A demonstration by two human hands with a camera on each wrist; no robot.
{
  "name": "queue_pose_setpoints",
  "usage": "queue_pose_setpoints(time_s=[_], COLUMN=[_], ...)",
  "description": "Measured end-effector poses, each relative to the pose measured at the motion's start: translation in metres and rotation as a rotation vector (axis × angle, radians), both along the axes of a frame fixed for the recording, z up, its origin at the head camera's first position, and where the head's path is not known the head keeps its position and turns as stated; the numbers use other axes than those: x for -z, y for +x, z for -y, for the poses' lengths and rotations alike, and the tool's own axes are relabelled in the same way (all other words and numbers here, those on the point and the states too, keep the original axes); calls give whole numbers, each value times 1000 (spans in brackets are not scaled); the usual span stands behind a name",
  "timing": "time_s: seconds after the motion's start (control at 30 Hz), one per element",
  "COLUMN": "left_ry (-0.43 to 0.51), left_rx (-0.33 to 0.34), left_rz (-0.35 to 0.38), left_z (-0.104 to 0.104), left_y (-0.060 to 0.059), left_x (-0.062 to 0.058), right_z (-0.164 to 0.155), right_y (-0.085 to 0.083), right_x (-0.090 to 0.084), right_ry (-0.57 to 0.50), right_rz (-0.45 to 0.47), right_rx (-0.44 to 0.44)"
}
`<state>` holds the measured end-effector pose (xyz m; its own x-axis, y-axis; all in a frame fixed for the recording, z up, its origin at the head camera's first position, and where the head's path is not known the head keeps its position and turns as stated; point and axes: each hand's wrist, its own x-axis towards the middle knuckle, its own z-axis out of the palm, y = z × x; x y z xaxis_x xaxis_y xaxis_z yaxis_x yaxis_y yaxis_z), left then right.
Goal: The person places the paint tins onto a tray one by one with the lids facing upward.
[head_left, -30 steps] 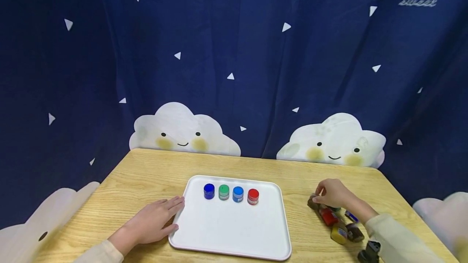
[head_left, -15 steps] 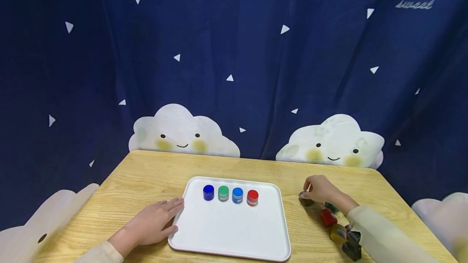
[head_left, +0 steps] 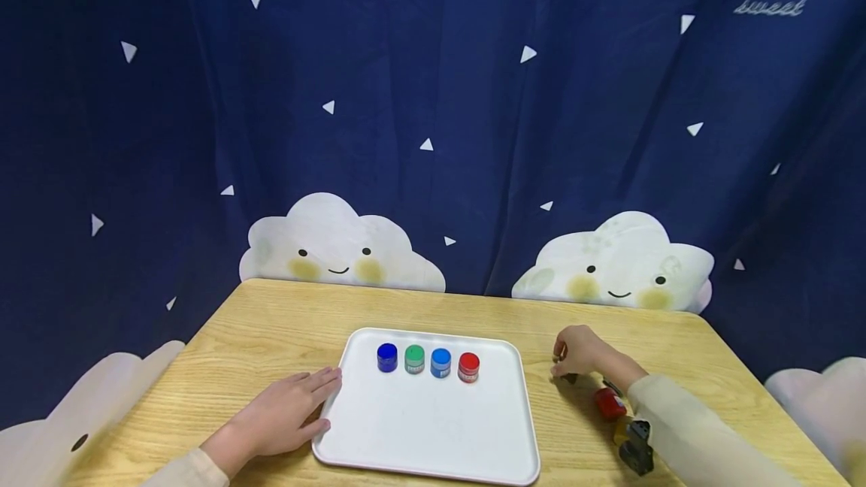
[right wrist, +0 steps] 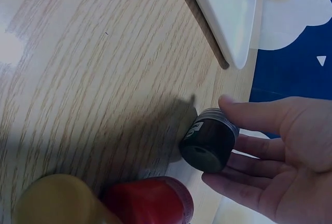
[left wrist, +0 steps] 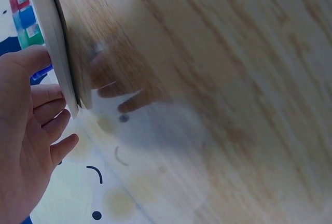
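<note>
Dark jar: small dark-brown round paint jar (right wrist: 209,139), light, rigid, smooth; best pinched across its sides.
Right hand: right hand (right wrist: 275,156) grasps the jar, at 3 o'clock of the white rectangular plastic tray (head_left: 433,427).
Left hand: left hand (head_left: 280,415) relaxed flat, touching the tray's edge at 9 o'clock.

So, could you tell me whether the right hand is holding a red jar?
No, the right hand grips a dark jar; the red jar lies untouched on the table.

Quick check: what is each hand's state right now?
Left hand: open, fingers resting against the white tray edge.
Right hand: holding a small dark jar between thumb and fingers.
</note>
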<state>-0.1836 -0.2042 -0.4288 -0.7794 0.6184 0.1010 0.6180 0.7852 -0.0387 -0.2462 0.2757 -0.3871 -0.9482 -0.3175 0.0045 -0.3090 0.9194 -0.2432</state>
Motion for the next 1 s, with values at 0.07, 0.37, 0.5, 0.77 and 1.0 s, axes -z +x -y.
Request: queue_pose_setpoints(time_s=[0.07,0.37,0.5,0.77,1.0], left_ry=[2,5,5,3,0], left_rx=[0,12,-1,-4,-22], left_rz=[-1,-12,-2,14,51], left_z=[0,1,1,0,0], left_y=[0,0,-1,0,0], left_x=[-1,1,2,0,-1], right_z=[-1,1,2,4,5], right_y=[-1,-4,-5,-6,-8], right_x=[1,4,4,4,3], right_ry=[9,-1,-3,24,63], right_rz=[3,25,39,32,33], right_rx=[4,16,20,-13,-47])
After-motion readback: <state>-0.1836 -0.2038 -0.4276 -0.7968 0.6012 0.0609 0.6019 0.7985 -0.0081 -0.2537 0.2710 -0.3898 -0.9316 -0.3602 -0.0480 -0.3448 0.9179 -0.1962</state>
